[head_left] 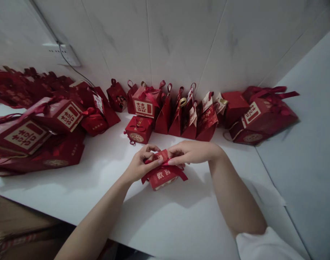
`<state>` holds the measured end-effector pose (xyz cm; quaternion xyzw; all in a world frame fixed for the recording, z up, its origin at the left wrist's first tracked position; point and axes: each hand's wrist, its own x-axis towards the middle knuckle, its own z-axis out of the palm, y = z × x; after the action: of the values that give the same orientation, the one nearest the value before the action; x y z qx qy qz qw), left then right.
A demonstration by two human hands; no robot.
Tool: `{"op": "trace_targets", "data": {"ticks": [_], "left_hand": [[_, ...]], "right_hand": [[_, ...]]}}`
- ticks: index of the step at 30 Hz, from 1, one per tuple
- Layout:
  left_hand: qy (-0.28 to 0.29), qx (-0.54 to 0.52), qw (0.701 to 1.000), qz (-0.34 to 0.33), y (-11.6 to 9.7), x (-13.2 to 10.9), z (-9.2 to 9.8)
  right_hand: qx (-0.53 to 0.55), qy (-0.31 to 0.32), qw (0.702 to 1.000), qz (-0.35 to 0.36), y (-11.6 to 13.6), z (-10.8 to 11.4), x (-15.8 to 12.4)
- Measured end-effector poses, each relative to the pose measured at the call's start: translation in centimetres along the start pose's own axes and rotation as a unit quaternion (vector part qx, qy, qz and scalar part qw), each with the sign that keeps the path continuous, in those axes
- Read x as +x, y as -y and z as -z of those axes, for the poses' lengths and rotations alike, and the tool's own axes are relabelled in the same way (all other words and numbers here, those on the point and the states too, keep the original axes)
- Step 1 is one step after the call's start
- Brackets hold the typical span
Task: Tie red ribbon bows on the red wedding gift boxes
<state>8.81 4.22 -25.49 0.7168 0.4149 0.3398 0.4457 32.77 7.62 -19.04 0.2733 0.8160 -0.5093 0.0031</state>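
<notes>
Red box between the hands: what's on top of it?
A red ribbon crosses the box; the left hand and right hand cover parts of both. Whether it's knotted is unclear.

Free tabletop nearside, red boxes behind

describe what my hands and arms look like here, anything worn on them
The left hand and right hand are ungloved, with no watch or bracelet showing. A plain white sleeve shows high on the right arm; the left arm shows no sleeve.

The head view looks steeply down over hands.
</notes>
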Motion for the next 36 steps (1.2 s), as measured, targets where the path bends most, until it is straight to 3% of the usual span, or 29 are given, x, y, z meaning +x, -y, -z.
{"op": "trace_targets", "data": {"ticks": [4,10,16,21,25,32,36], "left_hand": [[0.059,-0.031,0.997,0.03,-0.3,0.0,0.2],[0.119,-0.045,0.991,0.035,-0.5,0.1,0.7],[0.144,-0.029,0.988,0.041,-0.9,0.1,0.7],[0.144,-0.011,0.989,0.039,-1.0,0.0,0.7],[0.143,-0.043,0.988,0.031,-1.0,-0.2,1.1],[0.161,-0.185,0.966,0.08,-0.1,0.0,2.3],[0.137,-0.203,0.966,0.077,0.5,0.0,2.0]], "right_hand": [[0.068,0.019,0.997,-0.033,-0.4,-0.1,0.8],[-0.046,-0.09,0.994,0.029,-0.7,-0.4,2.1],[-0.074,-0.128,0.986,0.081,-1.5,-0.7,3.0],[-0.087,-0.124,0.986,0.077,-1.6,-1.0,3.3],[-0.114,-0.181,0.975,0.067,-1.3,-1.1,3.0],[-0.171,-0.311,0.933,0.054,2.8,-2.2,0.8],[-0.202,-0.225,0.948,0.101,5.8,-5.0,0.7]]}}
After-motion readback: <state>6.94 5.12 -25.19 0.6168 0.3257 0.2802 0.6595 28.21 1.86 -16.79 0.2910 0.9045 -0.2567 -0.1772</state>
